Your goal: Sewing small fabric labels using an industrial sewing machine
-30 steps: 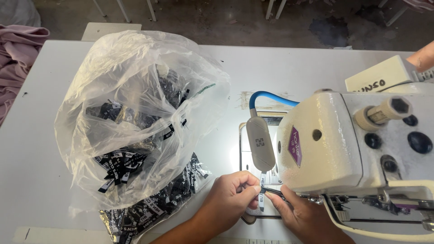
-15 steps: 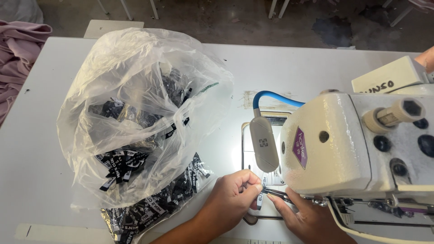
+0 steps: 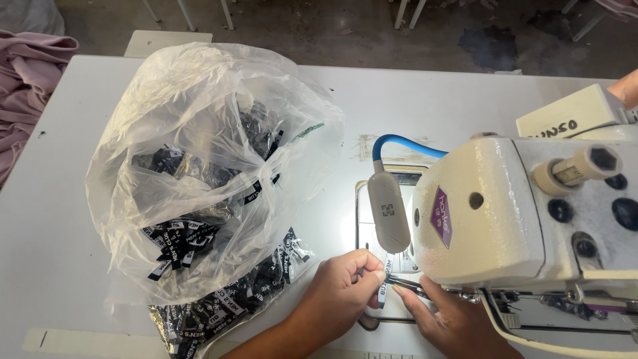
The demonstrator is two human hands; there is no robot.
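My left hand (image 3: 342,286) pinches a small black woven label (image 3: 383,290) at the front of the white sewing machine (image 3: 531,219), just under its head. My right hand (image 3: 452,319) is close beside it, fingers closed on the other end of the same label, by the needle area. A small grey lamp on a blue flexible neck (image 3: 389,213) hangs right above both hands and lights the metal needle plate (image 3: 365,219). Left of my hands lies a large clear plastic bag (image 3: 199,166) with several black labels in it.
The white table (image 3: 60,219) carries the bag and machine. Pink fabric (image 3: 26,86) is heaped past the table's left edge. A cream-coloured box (image 3: 571,113) sits behind the machine, and part of another person's arm (image 3: 628,86) shows at the far right edge.
The view has shifted a little to the right. My hands stay at the needle area, and the left fingers have pinched tighter on the label.
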